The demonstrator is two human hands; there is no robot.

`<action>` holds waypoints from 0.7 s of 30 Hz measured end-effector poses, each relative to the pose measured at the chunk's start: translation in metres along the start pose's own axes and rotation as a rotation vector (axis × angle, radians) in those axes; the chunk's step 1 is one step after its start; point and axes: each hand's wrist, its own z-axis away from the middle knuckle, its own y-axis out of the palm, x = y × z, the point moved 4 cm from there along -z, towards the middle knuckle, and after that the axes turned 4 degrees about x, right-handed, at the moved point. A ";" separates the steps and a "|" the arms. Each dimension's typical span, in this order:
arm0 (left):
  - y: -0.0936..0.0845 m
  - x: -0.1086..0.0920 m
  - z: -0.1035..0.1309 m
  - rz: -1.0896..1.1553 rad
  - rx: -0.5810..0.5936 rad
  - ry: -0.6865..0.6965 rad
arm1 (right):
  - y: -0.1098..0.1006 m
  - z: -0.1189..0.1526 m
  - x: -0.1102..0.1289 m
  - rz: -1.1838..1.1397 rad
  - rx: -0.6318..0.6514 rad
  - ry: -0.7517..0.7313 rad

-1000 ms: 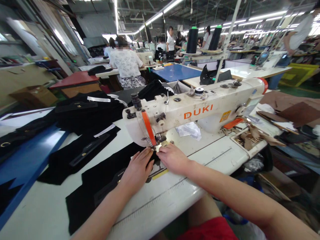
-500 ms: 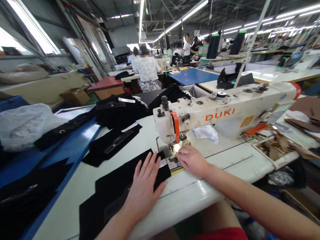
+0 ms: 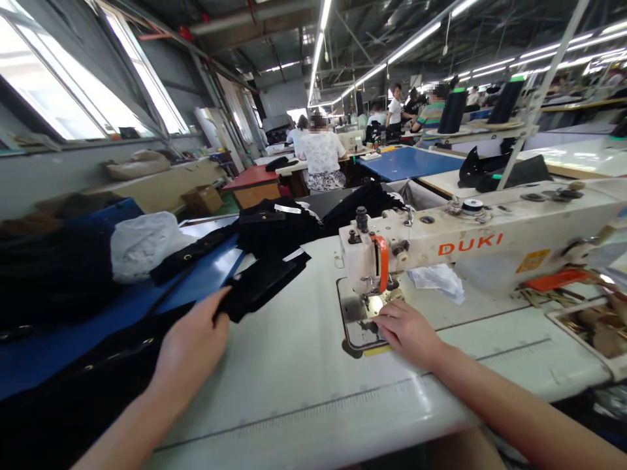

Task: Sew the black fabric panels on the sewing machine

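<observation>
A white sewing machine [image 3: 470,245] marked DUKI stands on the pale table [image 3: 294,365], its lamp lit over the metal needle plate [image 3: 360,326]. My right hand [image 3: 404,333] rests beside the needle area, fingertips pressed together at the plate; whatever they hold, if anything, is too small to tell. Over the table's left side, my left hand [image 3: 196,333] has thumb and fingers closed on the edge of a black fabric piece [image 3: 259,284] with a white strip. Behind it lies a pile of similar black pieces [image 3: 274,225].
On the left, a blue surface [image 3: 215,264] carries black pieces and a clear plastic bag [image 3: 144,245]. White scraps [image 3: 435,281] lie under the machine arm. A tray [image 3: 588,320] of small parts is at the right. A seated person [image 3: 321,153] is ahead.
My left hand has moved left, off the black fabric near the needle, and closed on another piece. That fabric has left the needle area. The view has turned left.
</observation>
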 end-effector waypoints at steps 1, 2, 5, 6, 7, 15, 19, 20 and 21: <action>-0.010 -0.002 -0.022 -0.007 -0.043 -0.025 | 0.000 0.000 0.000 -0.006 0.003 0.003; -0.014 -0.005 -0.043 -0.010 -0.056 -0.023 | 0.000 0.000 0.000 -0.011 0.006 0.009; 0.016 -0.020 -0.084 -0.016 0.101 0.040 | 0.002 0.001 -0.001 -0.021 0.008 0.034; 0.034 -0.024 -0.090 -0.018 0.149 0.056 | 0.002 0.001 -0.002 -0.018 0.004 0.038; 0.054 -0.027 -0.092 -0.022 0.192 0.066 | 0.003 0.001 -0.002 -0.013 -0.001 0.041; 0.110 -0.025 -0.046 -0.073 0.233 0.060 | 0.007 0.007 -0.004 -0.001 -0.023 0.024; 0.075 0.011 -0.021 -0.101 0.323 0.058 | 0.009 0.011 -0.007 0.003 0.000 -0.016; 0.063 0.028 -0.016 -0.115 0.343 0.025 | 0.010 0.011 -0.007 0.001 0.004 -0.024; 0.050 0.049 -0.011 -0.134 0.356 -0.027 | 0.010 0.012 -0.008 0.001 0.004 -0.031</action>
